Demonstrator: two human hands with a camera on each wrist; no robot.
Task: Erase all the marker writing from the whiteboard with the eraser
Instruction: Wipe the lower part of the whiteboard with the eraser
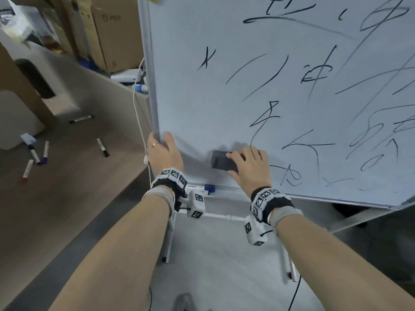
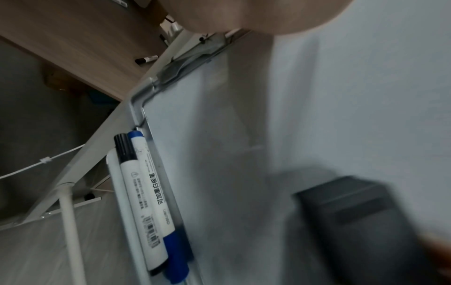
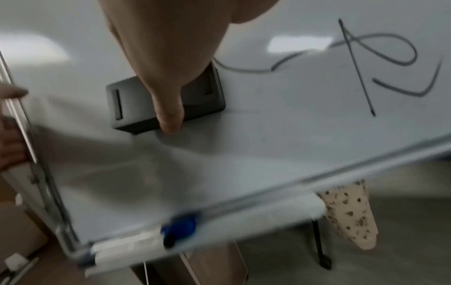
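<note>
A whiteboard [image 1: 190,97] on a stand fills the upper right of the head view, with black marker writing [image 1: 314,72] across its middle and right. My right hand [image 1: 247,167] grips a dark grey block eraser [image 1: 221,161] and holds it flat against the lower left part of the board. In the right wrist view my thumb lies over the eraser [image 3: 124,108], with strokes of writing [image 3: 361,63] to its right. My left hand [image 1: 162,149] grips the board's left frame edge [image 1: 152,86]. The eraser [image 2: 361,221] appears blurred in the left wrist view.
Two markers [image 2: 146,202], one black-capped and one blue-capped, lie in the tray [image 1: 224,189] under the board. Several loose markers [image 1: 38,156] lie on the wooden desk [image 1: 67,187] at left. Cardboard boxes [image 1: 112,30] stand behind. A white cable [image 1: 138,113] hangs beside the frame.
</note>
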